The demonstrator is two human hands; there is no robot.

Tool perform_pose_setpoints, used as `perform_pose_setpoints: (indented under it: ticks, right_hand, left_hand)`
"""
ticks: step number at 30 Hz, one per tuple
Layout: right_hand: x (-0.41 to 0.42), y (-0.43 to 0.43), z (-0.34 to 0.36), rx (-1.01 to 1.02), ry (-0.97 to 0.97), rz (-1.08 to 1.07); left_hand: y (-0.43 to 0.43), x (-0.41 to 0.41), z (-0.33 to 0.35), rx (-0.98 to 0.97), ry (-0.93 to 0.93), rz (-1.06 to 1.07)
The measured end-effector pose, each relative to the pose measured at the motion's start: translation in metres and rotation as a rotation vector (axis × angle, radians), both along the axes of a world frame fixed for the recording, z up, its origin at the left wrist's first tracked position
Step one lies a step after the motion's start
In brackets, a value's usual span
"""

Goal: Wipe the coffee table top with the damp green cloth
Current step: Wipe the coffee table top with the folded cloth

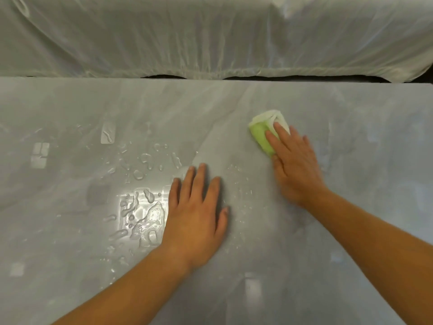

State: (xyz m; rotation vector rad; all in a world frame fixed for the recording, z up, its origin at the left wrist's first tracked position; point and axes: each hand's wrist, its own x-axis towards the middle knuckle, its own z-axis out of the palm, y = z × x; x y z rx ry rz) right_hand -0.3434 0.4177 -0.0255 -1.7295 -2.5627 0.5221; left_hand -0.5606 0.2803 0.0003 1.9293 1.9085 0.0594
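Two hands were on the bench (351, 231). The right hand (295, 165) lay flat, fingers straight, pressing the folded green cloth (261, 137) onto the far right-centre, likely for full wiping contact. The left hand (196, 207) was spread flat and held nothing, probably bracing. Water puddles (145, 207) sat just left of it, not yet wiped.

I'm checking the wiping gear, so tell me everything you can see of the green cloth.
The green cloth is a small bunched wad, light green on its left side and white at its far end, soft like fabric. It lies on the grey coffee table top, right of centre, apart from the water drops further left. The right hand presses on it with straight fingers, hiding its near right part.
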Motion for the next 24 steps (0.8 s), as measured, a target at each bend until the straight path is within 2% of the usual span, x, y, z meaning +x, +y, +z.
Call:
perform_pose_setpoints:
  ticks: [2,3,6,8,11,14,18,21,24]
  right_hand:
    - [-0.015,-0.02,-0.001,0.03,0.003,-0.108]
    - [-0.017,-0.042,-0.002,0.048,0.007,-0.082]
    - [0.007,-0.105,-0.005,0.032,0.018,0.158]
    - [0.031,-0.101,-0.006,0.028,0.033,0.226]
    - [0.037,-0.078,-0.006,0.038,0.0,0.046]
    - [0.018,-0.109,-0.003,0.061,-0.047,-0.073]
    - [0.022,-0.208,-0.002,0.049,-0.059,0.131]
    - [0.037,-0.199,-0.004,0.044,-0.028,0.238]
    - [0.031,-0.165,-0.003,0.036,-0.038,0.053]
  left_hand:
    - [-0.014,0.003,0.002,-0.025,0.0,0.038]
    - [-0.02,0.006,0.003,-0.035,0.002,0.054]
    - [-0.04,0.012,0.007,-0.048,0.026,0.07]
    - [-0.055,0.017,0.008,-0.042,0.038,0.07]
    - [-0.076,0.024,0.004,-0.024,0.053,0.079]
    - [-0.095,0.03,-0.002,-0.039,0.081,0.119]
    - [-0.108,0.027,-0.008,-0.054,0.133,0.1]
    - [-0.106,0.023,-0.012,-0.041,0.157,0.09]
    - [-0.107,0.021,-0.017,-0.044,0.169,0.075]
